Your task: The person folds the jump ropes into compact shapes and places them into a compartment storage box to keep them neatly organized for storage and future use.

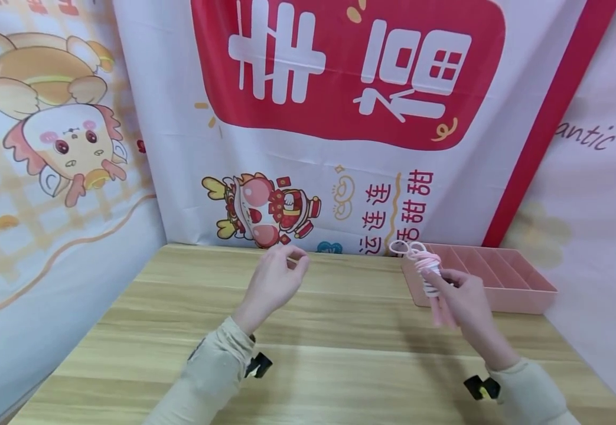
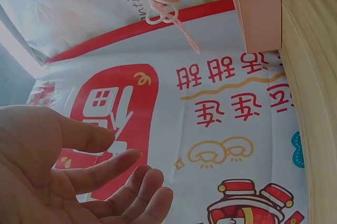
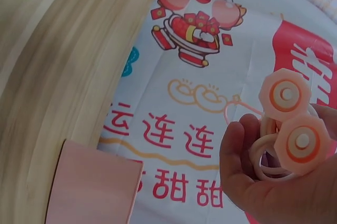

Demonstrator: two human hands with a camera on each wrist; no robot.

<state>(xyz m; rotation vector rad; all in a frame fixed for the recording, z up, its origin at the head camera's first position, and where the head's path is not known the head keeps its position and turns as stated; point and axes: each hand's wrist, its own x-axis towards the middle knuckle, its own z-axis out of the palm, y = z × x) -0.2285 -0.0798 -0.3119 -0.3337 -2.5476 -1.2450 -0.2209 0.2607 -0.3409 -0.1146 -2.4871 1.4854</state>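
In the head view my right hand (image 1: 471,304) grips a bundled jump rope (image 1: 430,274) over the front left part of a pink box. White and pink cord is wound round its pink handles, with loops sticking up at the top. The right wrist view shows the octagonal handle ends (image 3: 301,140) side by side, with the fingers and palm around the bundle. My left hand (image 1: 277,277) is raised above the table to the left, holding nothing, its fingers loosely bent. From the left wrist view, that hand (image 2: 89,174) has its thumb and fingers apart.
The pink box (image 1: 504,300), split into several narrow compartments, stands at the table's back right. A wood-grain table (image 1: 339,360) spans the front. Behind it hangs a printed cloth (image 1: 169,147) with red and white lettering; more printed cloth covers both sides.
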